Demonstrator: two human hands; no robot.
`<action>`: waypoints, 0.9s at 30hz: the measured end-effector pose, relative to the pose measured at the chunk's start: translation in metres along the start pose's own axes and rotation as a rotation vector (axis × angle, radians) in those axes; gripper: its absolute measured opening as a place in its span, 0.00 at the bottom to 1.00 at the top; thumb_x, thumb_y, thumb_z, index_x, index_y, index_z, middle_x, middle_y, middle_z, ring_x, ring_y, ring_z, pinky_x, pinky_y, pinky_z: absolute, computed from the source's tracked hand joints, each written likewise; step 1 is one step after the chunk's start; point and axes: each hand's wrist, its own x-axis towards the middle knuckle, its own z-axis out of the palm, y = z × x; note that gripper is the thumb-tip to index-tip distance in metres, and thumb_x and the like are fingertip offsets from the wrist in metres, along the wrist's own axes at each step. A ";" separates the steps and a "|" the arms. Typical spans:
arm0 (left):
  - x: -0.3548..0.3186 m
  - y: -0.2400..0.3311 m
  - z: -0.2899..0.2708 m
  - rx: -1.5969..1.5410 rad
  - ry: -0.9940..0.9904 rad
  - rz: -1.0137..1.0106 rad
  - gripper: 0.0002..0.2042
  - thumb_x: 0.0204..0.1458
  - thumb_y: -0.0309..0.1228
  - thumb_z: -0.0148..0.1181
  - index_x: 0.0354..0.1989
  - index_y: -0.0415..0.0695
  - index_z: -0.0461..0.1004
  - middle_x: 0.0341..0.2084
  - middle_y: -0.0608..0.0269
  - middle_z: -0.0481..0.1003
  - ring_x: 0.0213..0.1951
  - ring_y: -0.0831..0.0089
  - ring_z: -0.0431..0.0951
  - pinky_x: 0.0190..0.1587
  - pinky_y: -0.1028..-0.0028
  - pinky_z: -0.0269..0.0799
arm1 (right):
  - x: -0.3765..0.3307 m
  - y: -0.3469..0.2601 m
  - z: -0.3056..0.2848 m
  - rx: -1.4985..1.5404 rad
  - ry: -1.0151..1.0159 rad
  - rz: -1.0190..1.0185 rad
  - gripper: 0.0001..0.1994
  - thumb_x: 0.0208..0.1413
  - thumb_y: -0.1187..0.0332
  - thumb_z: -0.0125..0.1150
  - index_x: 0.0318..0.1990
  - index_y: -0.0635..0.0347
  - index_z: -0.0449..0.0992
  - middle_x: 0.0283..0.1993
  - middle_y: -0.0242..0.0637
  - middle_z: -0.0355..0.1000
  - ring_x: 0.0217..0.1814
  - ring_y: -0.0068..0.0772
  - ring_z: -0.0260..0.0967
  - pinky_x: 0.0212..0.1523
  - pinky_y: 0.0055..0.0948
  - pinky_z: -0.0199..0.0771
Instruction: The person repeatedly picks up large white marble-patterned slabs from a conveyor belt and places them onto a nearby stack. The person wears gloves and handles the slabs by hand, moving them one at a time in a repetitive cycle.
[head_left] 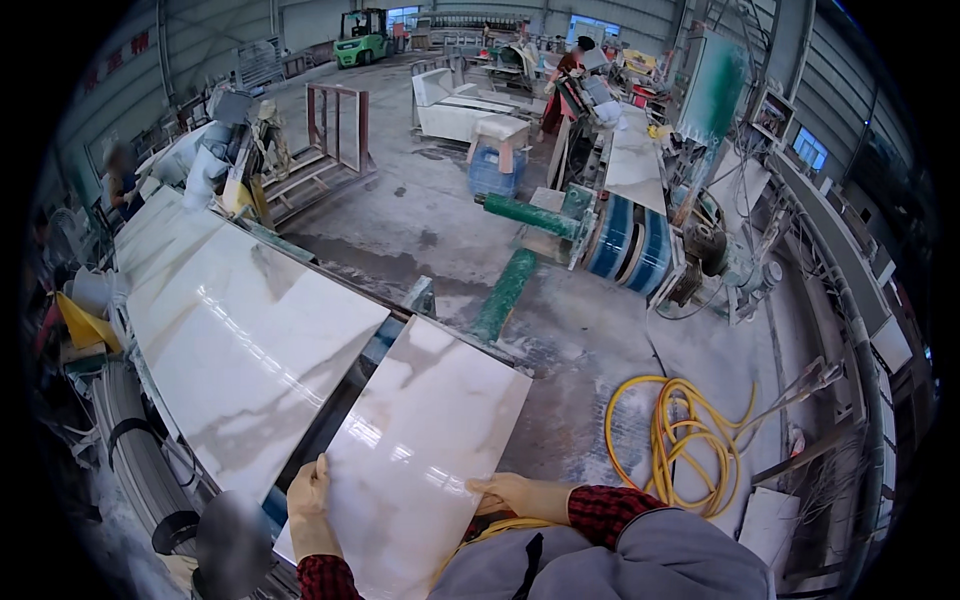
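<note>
A glossy white stone slab [418, 415] with grey-brown veins lies in front of me, its near end close to my body. My left hand [310, 492], in a pale rubber glove, is closed on its left edge. On the opposite edge, my right hand [508, 496], gloved the same way, grips the slab with the thumb on top; its other fingers are mostly hidden. A larger veined slab [245, 325] lies to the left, apart from mine by a narrow dark gap. Beneath both slabs runs a conveyor line, mostly covered.
Green rollers [508, 293] jut out beyond the slab. A machine with blue belts [628, 243] stands at the right. Coiled yellow hose [685, 440] lies on the floor. Grey pipes [135, 440] run along the left. A co-worker [565, 85] and a green forklift [362, 42] are farther back.
</note>
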 end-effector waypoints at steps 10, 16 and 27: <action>0.010 -0.004 -0.001 0.132 -0.022 -0.038 0.40 0.79 0.72 0.50 0.67 0.47 0.90 0.60 0.39 0.90 0.67 0.40 0.88 0.73 0.50 0.81 | 0.004 0.007 -0.001 0.097 0.016 -0.061 0.26 0.85 0.56 0.70 0.73 0.72 0.81 0.65 0.53 0.89 0.63 0.49 0.92 0.76 0.53 0.90; -0.008 0.010 -0.010 0.067 -0.064 -0.096 0.42 0.78 0.73 0.52 0.71 0.45 0.88 0.62 0.41 0.91 0.68 0.42 0.89 0.74 0.54 0.80 | 0.007 0.003 0.003 0.051 0.072 0.037 0.29 0.83 0.56 0.72 0.76 0.72 0.79 0.70 0.55 0.88 0.68 0.51 0.91 0.77 0.53 0.90; -0.106 0.154 -0.072 0.133 0.058 -0.029 0.27 0.63 0.57 0.81 0.43 0.39 0.90 0.30 0.52 0.87 0.33 0.57 0.83 0.43 0.60 0.80 | -0.004 0.016 -0.055 -0.301 -0.213 -0.194 0.30 0.83 0.53 0.71 0.74 0.77 0.82 0.72 0.54 0.88 0.72 0.47 0.89 0.76 0.43 0.87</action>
